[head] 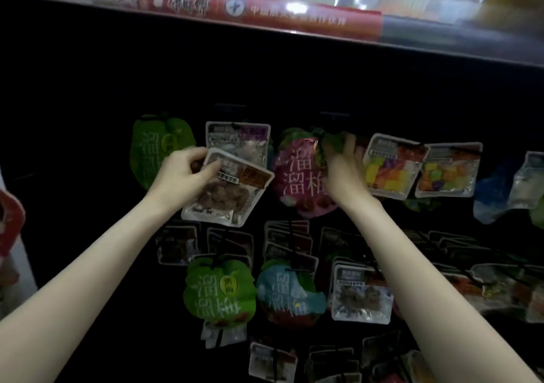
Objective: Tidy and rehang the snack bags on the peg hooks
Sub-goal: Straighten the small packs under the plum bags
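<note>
**A:** Head view, left side. What does the left hand hold?

**B:** The left hand pinches the upper left corner of a clear rectangular plastic snack bag with brown pieces and an orange label. The bag is tilted, its top leaning left. It overlaps the lower edge of a clear rectangular bag with a purple label, which hangs behind it in the upper row.

**A:** What lies to the left of that hand?

**B:** A green leaf-shaped bag with white characters hangs there, partly covered by the hand.

**A:** State of the right hand?

**B:** The right hand is raised to the top of a pink rounded bag with white characters and a green leafy top. Its fingers curl around the green top edge. The peg hook at that point is too dark to make out.

**A:** Adjacent items on the right?

**B:** Two clear bags of multicoloured cubes hang side by side, the nearer one just beside the right hand.

**A:** Remaining contents of the view?

**B:** The dark back panel carries lower rows of hanging bags, including a second green bag and a teal rounded bag. A red shelf-edge strip with white print runs across the top.
</note>
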Demonstrator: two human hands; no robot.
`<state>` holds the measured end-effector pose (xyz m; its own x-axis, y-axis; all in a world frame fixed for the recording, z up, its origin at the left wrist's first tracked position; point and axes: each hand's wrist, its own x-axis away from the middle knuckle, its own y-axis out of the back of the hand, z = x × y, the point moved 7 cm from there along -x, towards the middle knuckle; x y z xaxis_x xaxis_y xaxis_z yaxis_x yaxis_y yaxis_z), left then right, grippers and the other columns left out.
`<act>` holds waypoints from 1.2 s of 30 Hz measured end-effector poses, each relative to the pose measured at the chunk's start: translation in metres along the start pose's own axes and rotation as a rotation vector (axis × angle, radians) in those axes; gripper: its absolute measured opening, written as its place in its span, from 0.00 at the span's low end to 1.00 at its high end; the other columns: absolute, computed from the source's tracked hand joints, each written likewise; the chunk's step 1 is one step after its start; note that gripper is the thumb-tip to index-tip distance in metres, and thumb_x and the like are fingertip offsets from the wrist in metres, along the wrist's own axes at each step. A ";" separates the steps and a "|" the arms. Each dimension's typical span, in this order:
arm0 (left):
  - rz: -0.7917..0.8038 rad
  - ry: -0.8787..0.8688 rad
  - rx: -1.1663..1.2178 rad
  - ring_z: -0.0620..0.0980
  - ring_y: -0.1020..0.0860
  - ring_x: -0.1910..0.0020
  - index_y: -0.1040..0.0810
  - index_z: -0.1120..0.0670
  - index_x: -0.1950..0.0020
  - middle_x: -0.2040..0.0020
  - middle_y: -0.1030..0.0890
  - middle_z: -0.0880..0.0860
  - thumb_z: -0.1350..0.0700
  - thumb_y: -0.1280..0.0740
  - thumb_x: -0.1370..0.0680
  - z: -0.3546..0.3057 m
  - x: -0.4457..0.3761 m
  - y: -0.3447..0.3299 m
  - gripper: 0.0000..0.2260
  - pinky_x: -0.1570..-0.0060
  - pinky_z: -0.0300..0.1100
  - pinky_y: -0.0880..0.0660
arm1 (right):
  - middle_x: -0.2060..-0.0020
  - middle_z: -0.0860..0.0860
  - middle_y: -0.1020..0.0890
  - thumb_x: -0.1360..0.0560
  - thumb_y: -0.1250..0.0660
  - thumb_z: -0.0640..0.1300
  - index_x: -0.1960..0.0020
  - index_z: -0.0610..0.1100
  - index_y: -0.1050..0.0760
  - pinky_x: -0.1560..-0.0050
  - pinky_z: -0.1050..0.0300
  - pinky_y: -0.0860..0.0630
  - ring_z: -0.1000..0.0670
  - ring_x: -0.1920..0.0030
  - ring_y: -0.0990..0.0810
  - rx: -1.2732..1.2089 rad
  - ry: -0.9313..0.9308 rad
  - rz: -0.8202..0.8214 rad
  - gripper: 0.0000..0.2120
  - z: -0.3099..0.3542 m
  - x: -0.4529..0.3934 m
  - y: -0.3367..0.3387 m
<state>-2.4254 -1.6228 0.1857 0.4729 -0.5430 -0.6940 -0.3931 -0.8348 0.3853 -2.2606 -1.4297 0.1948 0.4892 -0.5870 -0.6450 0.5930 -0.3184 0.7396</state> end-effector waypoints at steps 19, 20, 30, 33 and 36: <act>-0.022 0.678 0.152 0.50 0.22 0.61 0.21 0.56 0.61 0.63 0.20 0.53 0.60 0.28 0.28 0.161 0.160 0.028 0.03 0.58 0.44 0.26 | 0.42 0.41 0.29 0.25 0.37 0.34 0.35 0.40 0.26 0.43 0.78 0.42 0.49 0.41 0.30 -0.712 0.480 0.449 0.18 0.168 0.175 -0.158; -0.052 0.680 0.130 0.51 0.22 0.61 0.21 0.55 0.62 0.64 0.20 0.53 0.59 0.27 0.29 0.167 0.157 0.032 0.04 0.56 0.46 0.26 | 0.40 0.42 0.31 0.25 0.38 0.33 0.34 0.41 0.27 0.42 0.75 0.40 0.47 0.40 0.29 -0.701 0.470 0.448 0.19 0.174 0.175 -0.161; -0.102 0.619 0.092 0.47 0.23 0.62 0.23 0.52 0.61 0.62 0.21 0.51 0.59 0.28 0.27 0.204 0.141 0.047 0.05 0.61 0.39 0.28 | 0.38 0.51 0.33 0.25 0.41 0.29 0.32 0.48 0.30 0.31 0.51 0.34 0.50 0.39 0.29 -0.698 0.263 0.549 0.25 0.203 0.156 -0.194; -0.172 0.644 0.139 0.47 0.24 0.59 0.24 0.51 0.61 0.61 0.22 0.49 0.62 0.30 0.26 0.219 0.147 0.053 0.07 0.58 0.36 0.28 | 0.43 0.52 0.30 0.25 0.41 0.28 0.31 0.41 0.32 0.38 0.65 0.31 0.49 0.38 0.30 -0.682 0.328 0.568 0.24 0.215 0.153 -0.199; -0.191 0.704 0.174 0.48 0.25 0.57 0.24 0.56 0.58 0.60 0.23 0.49 0.64 0.33 0.25 0.229 0.142 0.044 0.04 0.54 0.39 0.28 | 0.51 0.62 0.31 0.22 0.43 0.33 0.31 0.36 0.35 0.49 0.77 0.32 0.52 0.41 0.30 -0.724 0.208 0.576 0.19 0.211 0.145 -0.209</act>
<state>-2.5558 -1.7159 -0.0356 0.9152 -0.3684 -0.1630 -0.3451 -0.9257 0.1547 -2.4492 -1.6052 -0.0127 0.8931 -0.3431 -0.2909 0.4430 0.5590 0.7009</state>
